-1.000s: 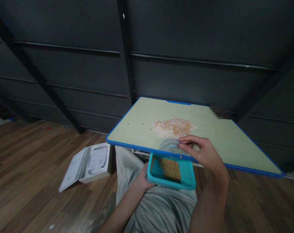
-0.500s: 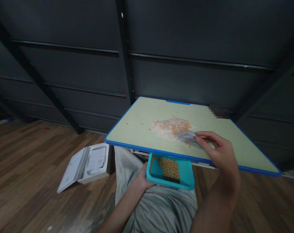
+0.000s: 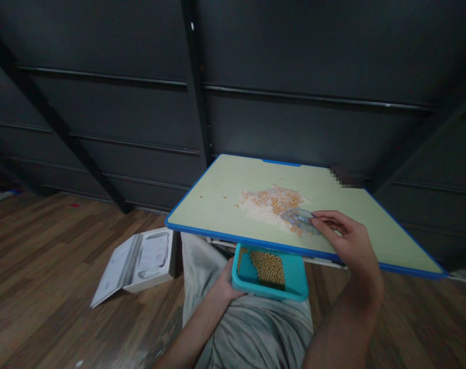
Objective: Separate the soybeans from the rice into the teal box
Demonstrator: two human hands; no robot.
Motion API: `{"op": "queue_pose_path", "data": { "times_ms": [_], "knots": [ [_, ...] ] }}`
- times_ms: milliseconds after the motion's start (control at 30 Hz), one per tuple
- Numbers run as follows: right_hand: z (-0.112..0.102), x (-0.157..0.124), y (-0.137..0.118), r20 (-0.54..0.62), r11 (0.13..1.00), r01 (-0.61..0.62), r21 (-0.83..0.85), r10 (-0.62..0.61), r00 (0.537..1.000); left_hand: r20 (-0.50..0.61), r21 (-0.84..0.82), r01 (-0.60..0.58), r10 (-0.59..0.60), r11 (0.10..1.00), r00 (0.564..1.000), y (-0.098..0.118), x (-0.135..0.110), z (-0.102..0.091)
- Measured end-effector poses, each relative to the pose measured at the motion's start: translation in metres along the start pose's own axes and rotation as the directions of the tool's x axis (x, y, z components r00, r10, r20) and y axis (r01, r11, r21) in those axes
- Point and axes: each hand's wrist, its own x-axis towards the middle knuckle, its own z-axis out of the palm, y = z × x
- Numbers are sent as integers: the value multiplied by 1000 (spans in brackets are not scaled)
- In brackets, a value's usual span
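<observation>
My right hand is closed, thumb and fingers pinching the edge of a clear round disc, perhaps plastic. The disc is tilted low over the board at the near right side of a spread pile of white grains mixed with tan beans. My left hand grips the left side of a teal plastic tub, its fingers partly hidden beneath. Inside the tub lies a heap of round tan beans. It rests over my lap, just below the board's front edge.
The pale board has a raised blue edge. A few stray beans lie left of the pile. An open white box sits on the wooden floor at left. A dark panelled wall stands behind the board.
My right hand and the disc have shifted slightly right and toward me. Some beans and grains now show farther down beside the disc. My left hand and the tub stay put.
</observation>
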Motion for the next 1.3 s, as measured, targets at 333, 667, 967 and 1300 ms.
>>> {"op": "queue_pose_path", "data": {
  "times_ms": [333, 667, 967, 1300],
  "knots": [
    [5, -2, -11, 77, 1000, 15, 12, -16, 997, -6, 20, 11, -11, 1000, 1000, 0, 3, -3],
    [12, -4, -22, 111, 999, 24, 44, -28, 993, -1, 16, 9, -9, 1000, 1000, -1, 3, -5],
    [16, -4, -31, 178, 998, 11, 63, -22, 984, -31, 54, 7, -5, 998, 1000, 4, -4, 8],
    [21, -4, -38, 212, 997, 33, 72, -48, 976, -103, 105, 1, 10, 994, 995, 11, -13, 15]
  ]
}}
